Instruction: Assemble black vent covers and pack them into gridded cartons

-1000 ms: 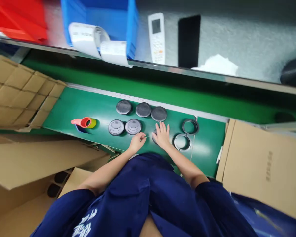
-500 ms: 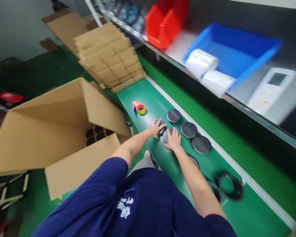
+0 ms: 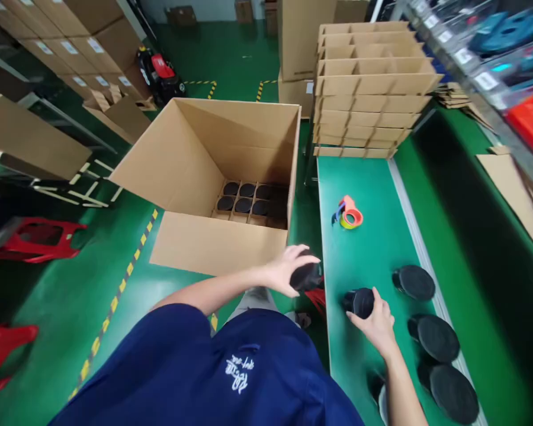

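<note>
Checking the green counter (image 3: 373,260) from the head view: the left hand (image 3: 286,273) is raised at the counter's near edge, close to the open cardboard box (image 3: 204,160). Its fingers (image 3: 295,255) are closed over a black disc (image 3: 307,276), gripping it by the rim and top. The right hand (image 3: 375,325) is likewise closed, its fingers (image 3: 379,300) gripping a second black disc (image 3: 359,303) that stands on edge over the counter. Both discs are thus in hand, and neither appears to rest on the surface, though the shadow makes the right one hard to judge. Three further black discs (image 3: 435,337) lie in a loose row toward the counter's far edge, and a tape dispenser (image 3: 349,214) with an orange body sits farther up. Inside the box, a cardboard divider tray (image 3: 249,205) holds rows of dark discs, and the rear cells are too shaded to read. The discs may be rubber or plastic; the view does not settle it. Sound handling calls for an even, level hold with the fingers spread around the rim, keeping each disc clear of the box wall and its neighbours.
</note>
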{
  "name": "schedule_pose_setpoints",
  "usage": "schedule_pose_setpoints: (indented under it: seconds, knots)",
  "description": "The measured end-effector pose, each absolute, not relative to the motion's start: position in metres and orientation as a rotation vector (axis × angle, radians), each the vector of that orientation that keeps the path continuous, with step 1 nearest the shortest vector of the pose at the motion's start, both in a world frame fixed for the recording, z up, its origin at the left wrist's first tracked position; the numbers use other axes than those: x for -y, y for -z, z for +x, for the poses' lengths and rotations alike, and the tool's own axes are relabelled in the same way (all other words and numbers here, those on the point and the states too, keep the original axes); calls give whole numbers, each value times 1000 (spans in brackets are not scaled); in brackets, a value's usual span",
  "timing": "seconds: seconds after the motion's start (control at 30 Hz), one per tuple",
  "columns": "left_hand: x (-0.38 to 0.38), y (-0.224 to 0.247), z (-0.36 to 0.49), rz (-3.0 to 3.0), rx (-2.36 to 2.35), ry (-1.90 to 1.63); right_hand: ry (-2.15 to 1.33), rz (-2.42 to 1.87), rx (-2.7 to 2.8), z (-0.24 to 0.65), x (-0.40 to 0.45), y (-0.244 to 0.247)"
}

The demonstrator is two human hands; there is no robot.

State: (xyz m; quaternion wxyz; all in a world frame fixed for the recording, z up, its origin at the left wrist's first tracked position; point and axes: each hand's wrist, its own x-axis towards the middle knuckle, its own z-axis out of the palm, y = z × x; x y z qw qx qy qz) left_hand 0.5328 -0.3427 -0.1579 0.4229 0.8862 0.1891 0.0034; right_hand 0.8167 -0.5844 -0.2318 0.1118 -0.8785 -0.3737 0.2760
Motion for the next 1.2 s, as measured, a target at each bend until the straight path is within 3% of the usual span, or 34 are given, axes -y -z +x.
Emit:
schedule_pose_setpoints:
  seconds: [0.17,0.27,0.4,0.53,0.67,0.8,0.97,1.2]
  knots:
    - [163,171,365,2234,-1113,-230,-1255,-1929,1429,697,458,167]
    - [44,222,295,2220,-1437,0,-1103,-1948,1672,616,319,165]
    - [-51,323,239,2209,-1421,547,-816,-2059,2023,526,128,252]
    - [-71,424,208,2133,-1188,795,-1002,-2078,2468,457,22,385]
    - [-71,501,186,2110,-1090,841,-1228,-1952,2741,407,-2,483]
    - [-71,549,175,2155,-1009,842,-1257,-1823,2825,380,-4,542]
    - [-67,586,162,2161,-1025,842,-1324,-1786,2761,369,-4,588]
    - [-50,622,132,2162,-928,596,-1335,-1537,2649,398,20,617]
